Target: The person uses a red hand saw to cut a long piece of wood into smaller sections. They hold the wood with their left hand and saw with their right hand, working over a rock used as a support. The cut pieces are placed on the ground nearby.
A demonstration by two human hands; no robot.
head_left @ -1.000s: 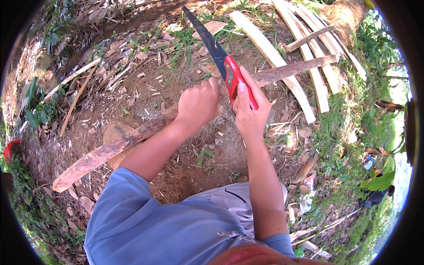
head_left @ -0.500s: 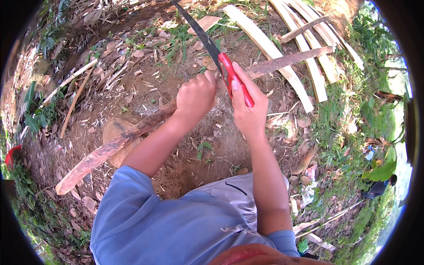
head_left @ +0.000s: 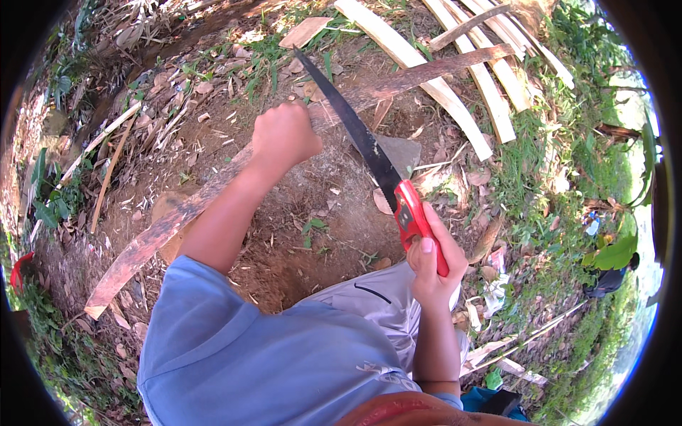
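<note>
Red-handled, your saw (head_left: 373, 151) has slid back toward you, wrapped in the curled fingers of your right hand (head_left: 436, 275), its blade crossing the bark-faced board (head_left: 188, 210) beside your left hand (head_left: 285, 136), fist-closed on that board, seemingly a long pull stroke.

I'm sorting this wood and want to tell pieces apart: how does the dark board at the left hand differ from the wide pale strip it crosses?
Colour: the dark board is brown and mottled; the pale strip is creamy and more even.
Contact: the left hand grips the dark board, while neither hand touches the pale strip.
Position: the dark board crosses over the pale strip.
Both are long, narrow pieces of wood.
</note>
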